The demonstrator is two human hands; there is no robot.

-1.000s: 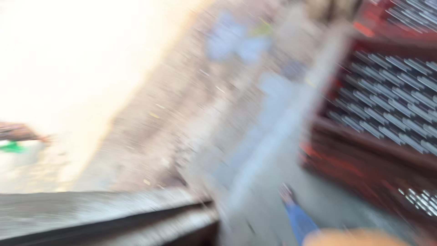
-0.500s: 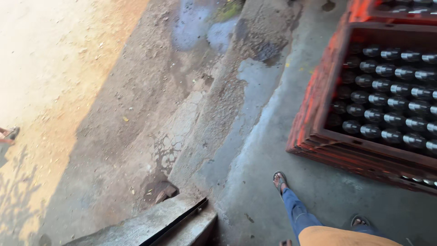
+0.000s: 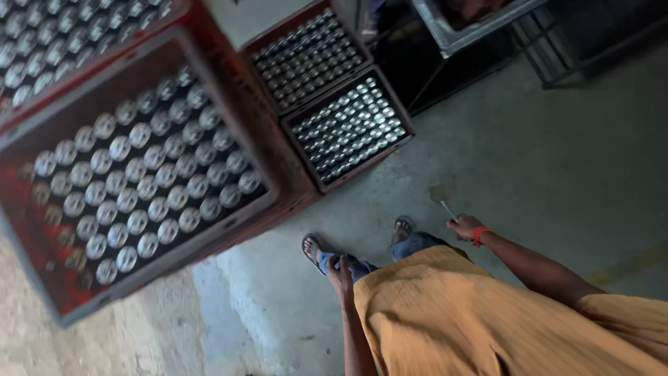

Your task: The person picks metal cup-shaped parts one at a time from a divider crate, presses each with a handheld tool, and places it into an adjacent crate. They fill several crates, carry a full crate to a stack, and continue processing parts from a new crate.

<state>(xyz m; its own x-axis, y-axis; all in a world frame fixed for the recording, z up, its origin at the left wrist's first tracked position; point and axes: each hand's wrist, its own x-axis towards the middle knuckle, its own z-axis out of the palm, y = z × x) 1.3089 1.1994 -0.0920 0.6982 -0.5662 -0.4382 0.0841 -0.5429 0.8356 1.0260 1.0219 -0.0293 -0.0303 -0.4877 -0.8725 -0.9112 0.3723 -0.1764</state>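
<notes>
Four red crates show: one large crate of capped bottles nearest, another behind it, two smaller crates beyond. The right hand has its fingers closed on a thin stick; the left hand hangs loosely curled, empty, over the concrete floor.

Bottle crates block left; floor seemingly open.

Red plastic crates of capped glass bottles stand on the concrete floor left of my feet; two more crates ahead.
</notes>
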